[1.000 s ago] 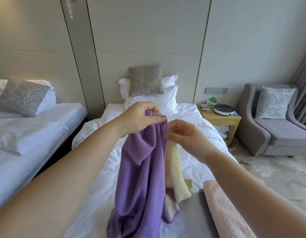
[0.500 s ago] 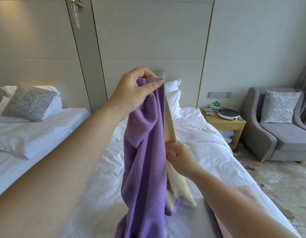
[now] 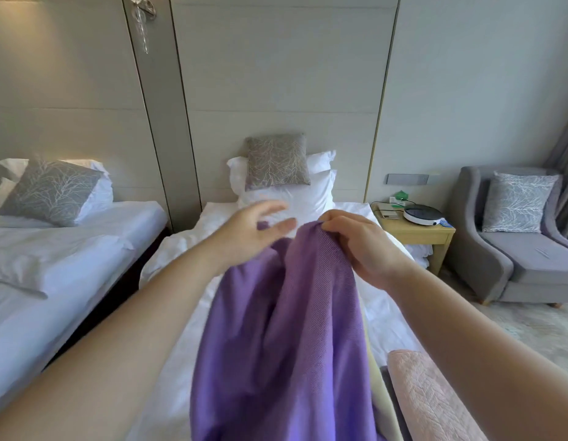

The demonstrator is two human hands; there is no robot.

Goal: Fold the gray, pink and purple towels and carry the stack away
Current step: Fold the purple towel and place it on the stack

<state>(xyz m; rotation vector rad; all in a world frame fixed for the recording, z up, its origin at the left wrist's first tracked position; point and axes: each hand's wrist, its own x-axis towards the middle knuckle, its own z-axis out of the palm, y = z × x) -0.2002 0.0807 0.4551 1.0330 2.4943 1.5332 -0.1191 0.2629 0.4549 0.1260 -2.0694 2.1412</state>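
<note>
Purple towel (image 3: 276, 329) in pinch of right hand (image 3: 362, 246), left hand (image 3: 247, 233) loose-fingered beside it.

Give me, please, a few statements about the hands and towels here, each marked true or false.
1. The right hand pinches the purple towel at its top. True.
2. The left hand grips it too. False: its fingers are spread and hold nothing.
3. The pink towel hangs from the left hand. False: it lies on the bed, lower right.
4. A gray cushion leans on the white pillows. True.
</note>
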